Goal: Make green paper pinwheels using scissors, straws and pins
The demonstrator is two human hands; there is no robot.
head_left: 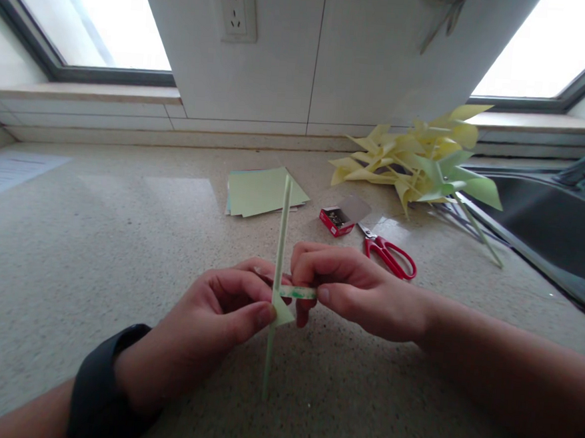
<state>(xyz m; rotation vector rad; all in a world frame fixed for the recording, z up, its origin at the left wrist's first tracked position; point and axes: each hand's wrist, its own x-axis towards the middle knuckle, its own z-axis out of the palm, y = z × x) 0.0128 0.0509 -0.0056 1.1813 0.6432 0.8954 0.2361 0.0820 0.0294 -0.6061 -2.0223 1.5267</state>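
Yellow pinwheels (402,156) and a pale green pinwheel (453,179) are heaped at the upper right of the frame, beside the sink (537,226). Near the centre, a paper stack (257,193), an open red box (344,230) and red-handled scissors (381,244) are set on the counter (121,234) beyond the hands; part of the stack is hidden behind the pale green paper (281,251). This paper, seen edge-on at lower centre, is pinched between thumb and fingers of the left hand (216,307). A green-marked strip (298,292), extending sideways from it, is gripped by the right hand (362,287).
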